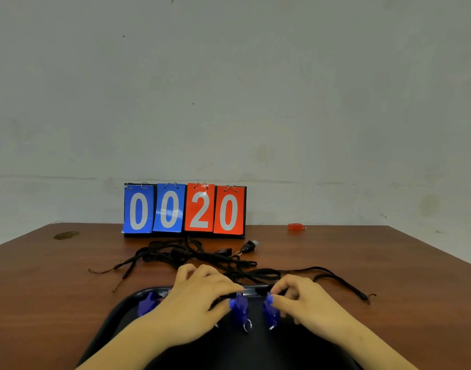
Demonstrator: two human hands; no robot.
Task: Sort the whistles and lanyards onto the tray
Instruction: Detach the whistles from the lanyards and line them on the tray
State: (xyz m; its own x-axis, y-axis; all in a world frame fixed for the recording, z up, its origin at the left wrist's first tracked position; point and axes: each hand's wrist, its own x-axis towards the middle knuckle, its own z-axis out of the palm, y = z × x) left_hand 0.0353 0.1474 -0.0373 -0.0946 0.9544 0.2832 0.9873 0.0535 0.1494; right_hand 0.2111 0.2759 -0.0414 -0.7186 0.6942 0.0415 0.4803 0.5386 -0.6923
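Note:
A black tray (253, 290) lies at the near edge of the table. On it are three blue whistles: one at the left (146, 304), one in the middle (241, 311), one at the right (270, 313). My left hand (197, 303) pinches the top of the middle whistle. My right hand (306, 303) pinches the top of the right one. A tangle of black lanyards (186, 255) lies beyond the tray, with one strap (335, 279) running right. A black whistle (249, 247) rests near them. A red whistle (295, 227) lies far right.
A flip scoreboard (185, 209) reading 00 and 20 stands at the back of the brown table (42, 276), against a pale wall. A dull stain (66, 235) marks the far left of the tabletop.

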